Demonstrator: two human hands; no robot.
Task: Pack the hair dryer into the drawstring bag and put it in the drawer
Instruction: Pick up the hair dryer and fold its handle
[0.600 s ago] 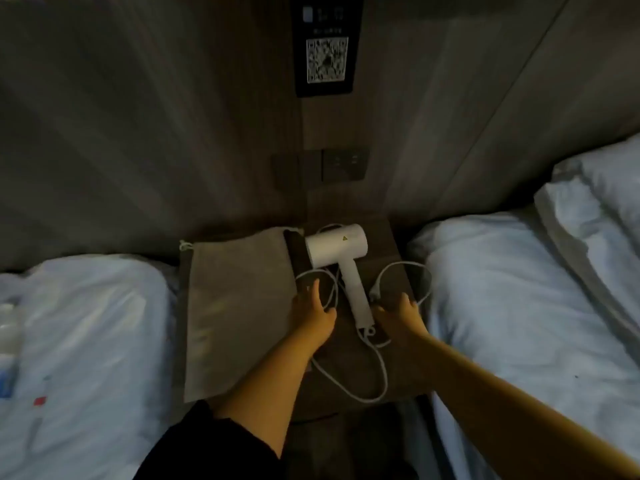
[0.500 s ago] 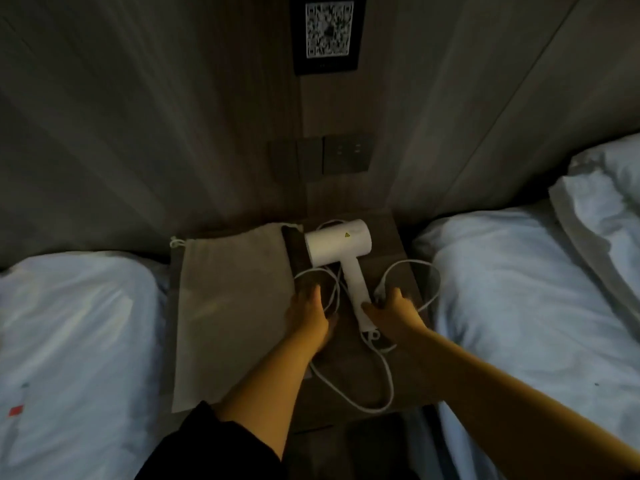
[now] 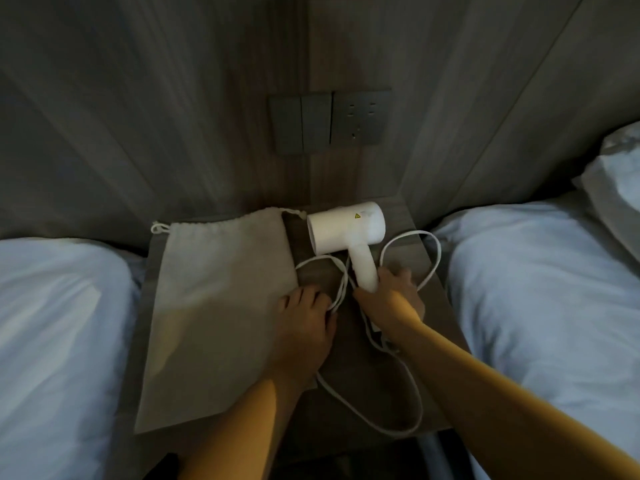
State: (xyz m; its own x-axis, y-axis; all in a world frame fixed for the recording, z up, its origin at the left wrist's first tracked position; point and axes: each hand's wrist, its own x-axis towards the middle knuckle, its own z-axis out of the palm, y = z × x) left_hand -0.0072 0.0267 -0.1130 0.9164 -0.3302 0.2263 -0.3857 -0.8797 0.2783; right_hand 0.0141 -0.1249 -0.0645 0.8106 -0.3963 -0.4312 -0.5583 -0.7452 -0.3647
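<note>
Head view, right hand (image 3: 389,299) gripping hair dryer (image 3: 348,233) handle, left hand (image 3: 306,317) flat (on cord)

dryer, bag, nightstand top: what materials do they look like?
Hair dryer: likely matte white plastic, with a smooth, even, seamless shell. Drawstring bag: beige woven cloth, maybe cotton or linen; it lies limp, with a gathered mouth and cord. Nightstand top: grey-brown wood grain, probably laminate; real wood can't be ruled out.

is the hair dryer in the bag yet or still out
Out. The hair dryer lies on the nightstand beside the flat bag, and the right hand grips its handle.
</note>
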